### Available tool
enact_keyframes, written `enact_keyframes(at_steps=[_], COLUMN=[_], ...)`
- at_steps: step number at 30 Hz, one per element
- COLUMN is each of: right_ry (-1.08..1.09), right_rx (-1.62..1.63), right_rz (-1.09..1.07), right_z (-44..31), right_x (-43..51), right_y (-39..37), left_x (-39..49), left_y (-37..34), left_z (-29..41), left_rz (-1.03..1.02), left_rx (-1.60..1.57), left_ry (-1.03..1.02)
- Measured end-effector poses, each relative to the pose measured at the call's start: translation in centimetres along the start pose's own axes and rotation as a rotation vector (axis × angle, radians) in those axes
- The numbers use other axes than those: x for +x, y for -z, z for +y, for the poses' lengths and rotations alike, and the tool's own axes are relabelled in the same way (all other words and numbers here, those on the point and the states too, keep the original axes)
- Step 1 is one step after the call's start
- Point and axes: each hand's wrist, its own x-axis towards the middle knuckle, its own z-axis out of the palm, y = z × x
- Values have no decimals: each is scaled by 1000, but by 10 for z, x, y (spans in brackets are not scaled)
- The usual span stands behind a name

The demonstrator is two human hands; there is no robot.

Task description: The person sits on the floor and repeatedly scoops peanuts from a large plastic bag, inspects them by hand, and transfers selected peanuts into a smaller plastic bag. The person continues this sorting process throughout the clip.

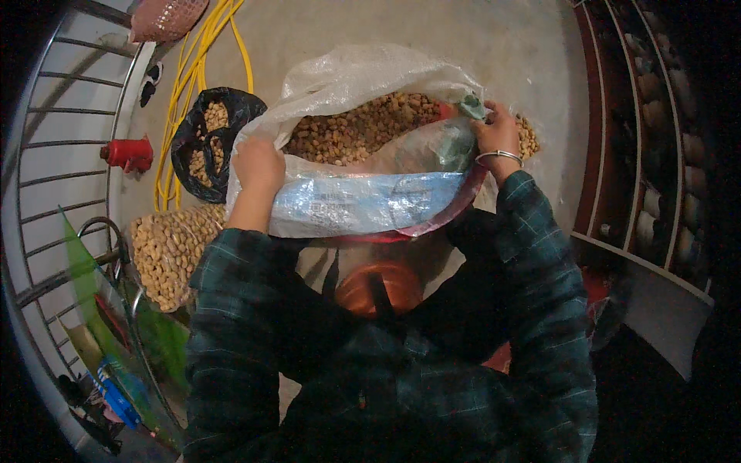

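Observation:
A white woven plastic sack (370,69) lies before me with its mouth spread wide. Inside is a heap of small brown nut-like pieces (359,133). My left hand (260,165) is closed on the near left part of the rim. At the right end, my right hand (499,136), with a metal bangle on its wrist, pinches the rim beside a bunched greenish piece of plastic (472,107). A greyish plastic film (428,144) lies over the right part of the heap. The near side of the sack bears blue printing.
At left are a black plastic bag (188,127) of pale nuts, a clear bag of what look like unshelled peanuts (168,254), yellow hose or cable (240,46) and a metal railing (69,110). Pale nuts (528,138) lie beyond my right hand. A rack (619,121) stands at right.

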Motion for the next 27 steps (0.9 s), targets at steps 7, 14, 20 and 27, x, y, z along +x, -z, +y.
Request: enact_keyframes(at_steps=[7,14,20,27], right_ry=[483,858,590,-26], right_rx=[-83,-398,-521,79], right_rz=[93,-698,-1233,-948], right_z=[-28,-27,-18,21], right_x=[-3,-34,8,9], right_y=[9,-79,-114,-196], left_x=[10,84,157,263], left_y=[5,-71,-119,-102], left_z=[72,100,109,121], left_rz=[470,437,366,455], left_rx=[-177,101,214,-230], left_ry=[-560,-492,-431,-267])
